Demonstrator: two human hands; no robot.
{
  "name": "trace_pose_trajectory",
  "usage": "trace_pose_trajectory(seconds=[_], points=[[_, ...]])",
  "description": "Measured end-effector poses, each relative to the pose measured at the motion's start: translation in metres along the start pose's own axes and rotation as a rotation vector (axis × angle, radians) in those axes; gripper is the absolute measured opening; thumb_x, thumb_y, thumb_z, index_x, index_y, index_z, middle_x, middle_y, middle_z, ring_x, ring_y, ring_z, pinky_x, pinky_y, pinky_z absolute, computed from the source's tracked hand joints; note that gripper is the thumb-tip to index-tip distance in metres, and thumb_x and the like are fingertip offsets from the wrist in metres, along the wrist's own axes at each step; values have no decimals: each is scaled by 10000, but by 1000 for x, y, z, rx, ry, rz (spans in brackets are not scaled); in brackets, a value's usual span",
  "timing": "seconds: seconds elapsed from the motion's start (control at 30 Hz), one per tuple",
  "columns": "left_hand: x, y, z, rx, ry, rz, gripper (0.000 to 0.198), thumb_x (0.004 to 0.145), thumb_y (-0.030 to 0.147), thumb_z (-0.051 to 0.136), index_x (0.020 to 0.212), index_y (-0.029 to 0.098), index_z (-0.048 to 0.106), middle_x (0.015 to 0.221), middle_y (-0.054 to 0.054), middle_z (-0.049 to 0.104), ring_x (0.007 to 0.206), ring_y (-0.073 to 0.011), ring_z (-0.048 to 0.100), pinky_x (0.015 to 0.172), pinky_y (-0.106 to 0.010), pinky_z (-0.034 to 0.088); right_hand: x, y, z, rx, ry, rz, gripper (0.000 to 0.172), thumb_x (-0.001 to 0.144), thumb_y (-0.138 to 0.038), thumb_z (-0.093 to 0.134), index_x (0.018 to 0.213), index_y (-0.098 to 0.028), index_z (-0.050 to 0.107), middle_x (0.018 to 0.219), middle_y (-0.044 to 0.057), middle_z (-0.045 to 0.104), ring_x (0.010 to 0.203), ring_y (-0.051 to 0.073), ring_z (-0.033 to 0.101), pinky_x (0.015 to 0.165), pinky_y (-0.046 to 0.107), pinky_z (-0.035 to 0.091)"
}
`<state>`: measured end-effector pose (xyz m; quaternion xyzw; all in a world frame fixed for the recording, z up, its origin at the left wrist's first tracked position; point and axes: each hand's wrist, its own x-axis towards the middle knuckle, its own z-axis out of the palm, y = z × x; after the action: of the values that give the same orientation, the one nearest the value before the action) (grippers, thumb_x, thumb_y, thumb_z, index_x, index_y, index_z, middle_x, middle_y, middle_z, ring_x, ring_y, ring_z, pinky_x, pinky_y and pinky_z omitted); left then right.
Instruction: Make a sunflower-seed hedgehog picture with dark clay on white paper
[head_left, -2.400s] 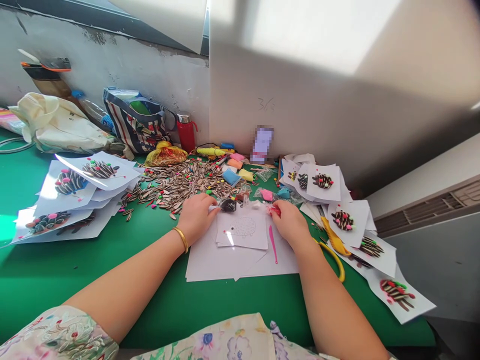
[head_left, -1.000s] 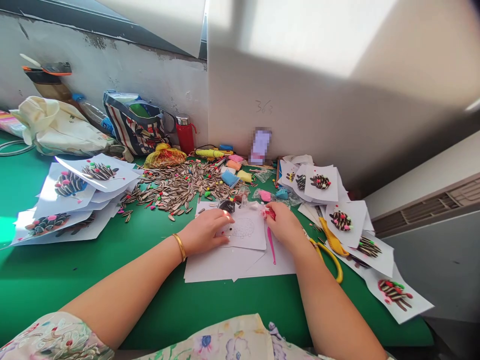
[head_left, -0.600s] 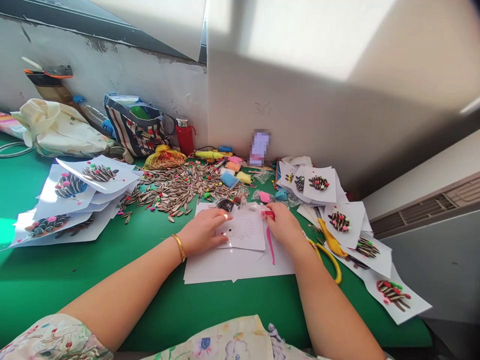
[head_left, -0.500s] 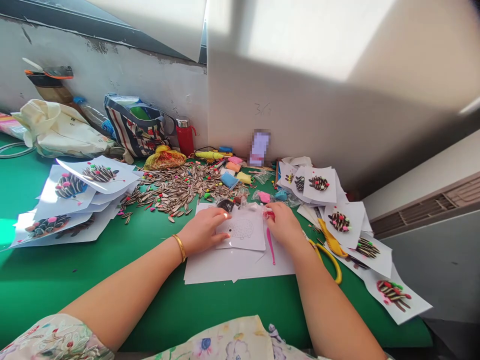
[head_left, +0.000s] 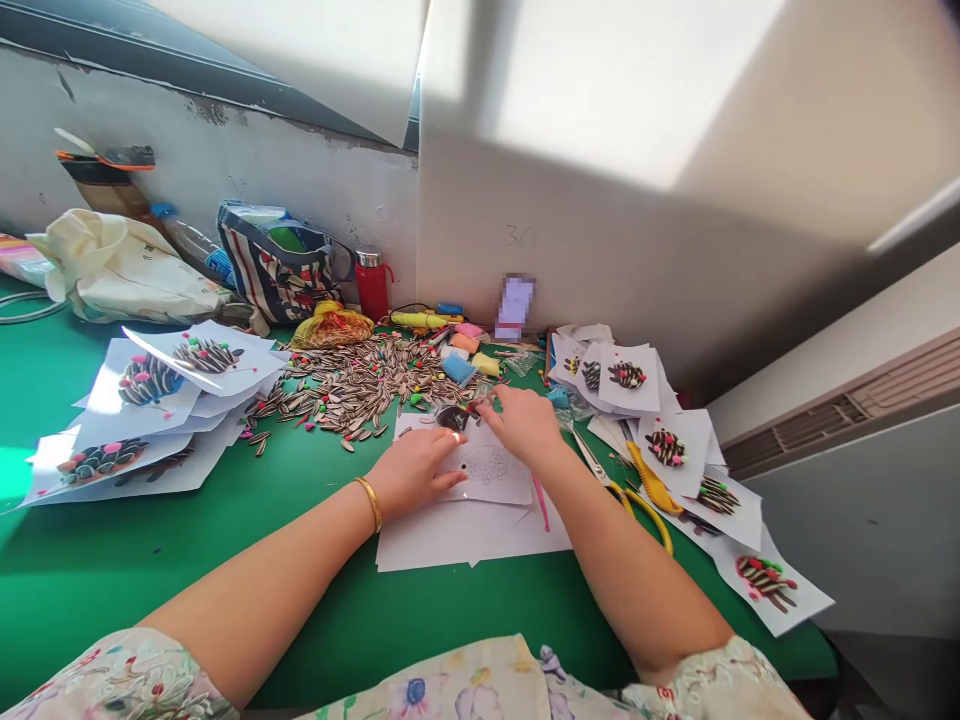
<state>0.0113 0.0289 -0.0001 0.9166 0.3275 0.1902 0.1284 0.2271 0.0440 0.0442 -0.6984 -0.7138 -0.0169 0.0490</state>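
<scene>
A small white sheet with an outlined hedgehog [head_left: 486, 464] lies on larger white paper [head_left: 457, 540]. My left hand [head_left: 416, 470] rests on the small sheet's left side, thumb and fingers apart, holding nothing. Over the sheet's top edge is my right hand [head_left: 527, 425], its fingertips drawn together beside a clear plastic wrapper; what is between them is hidden. Black clay in a plastic bag [head_left: 452, 416] sits just left of those fingertips. Partly covered by my right wrist, a pink modelling tool [head_left: 541, 503] lies on the larger paper.
Sunflower seeds [head_left: 360, 385] lie heaped at the back, beside coloured clay packs [head_left: 459, 368]. Finished seed hedgehogs on paper are stacked left [head_left: 150, 420] and right [head_left: 686, 470]. Yellow-handled scissors [head_left: 652, 515] and a yellow cutter [head_left: 651, 480] are near my right forearm.
My right hand has moved left and away from me, from a red piece at the sheet's right edge to the bags above it. My left hand stays on the sheet. The view shifted slightly.
</scene>
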Motion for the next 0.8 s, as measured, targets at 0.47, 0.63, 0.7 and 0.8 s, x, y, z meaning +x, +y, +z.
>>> trace_pose_trajectory(seconds=[0.47, 0.63, 0.7, 0.8], points=[[-4, 2, -4, -8, -23, 32, 731, 709, 509, 789, 1316, 201, 524, 1214, -124, 607, 1131, -307, 573, 970, -437, 452, 67, -8, -2, 335, -128, 282, 425, 734, -341, 662, 1113, -204, 527, 907, 88, 721, 833, 278, 681, 680, 336, 475], [-8, 22, 7, 32, -24, 94, 953, 616, 672, 773, 1383, 186, 483, 1368, -181, 516, 1284, -379, 458, 1084, -521, 343, 41, 6, -13, 580, 83, 272, 402, 871, -387, 461, 1241, -258, 375, 950, 12, 693, 793, 186, 659, 640, 284, 474], [-10, 30, 11, 24, -40, 132, 965, 618, 659, 779, 1396, 178, 470, 1410, -184, 494, 1336, -384, 413, 1130, -538, 279, 20, 9, -8, 919, 179, 247, 389, 838, -375, 503, 1194, -256, 401, 862, -15, 668, 716, 164, 643, 627, 273, 481], [-11, 39, 12, -12, -103, 223, 853, 690, 574, 774, 1401, 215, 470, 1462, -146, 480, 1400, -365, 350, 1155, -550, 231, -19, 8, 7, 1553, 185, 246, 404, 722, -364, 664, 1062, -254, 475, 819, -35, 642, 682, 143, 620, 653, 281, 502]])
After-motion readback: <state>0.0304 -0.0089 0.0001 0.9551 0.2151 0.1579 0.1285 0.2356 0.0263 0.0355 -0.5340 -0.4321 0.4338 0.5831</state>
